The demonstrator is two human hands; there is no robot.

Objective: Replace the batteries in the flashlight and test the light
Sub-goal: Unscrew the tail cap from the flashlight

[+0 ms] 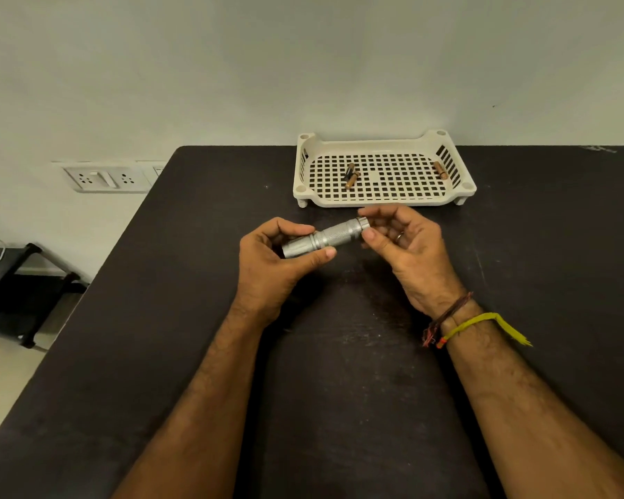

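flashlight point(326, 237) axis: near-left to far-right over counter point(159, 318) | left grip point(281, 261) clamped on head end | right grip point(366, 225) fingers pinching tail cap, nearer it to twist

No text, brand, number or sign can be read. The batteries point(351, 175) in the tray point(382, 199) carry dark and copper-coloured wrappers, but any print on them is too small to make out, and the flashlight point(326, 237) shows no legible marking.
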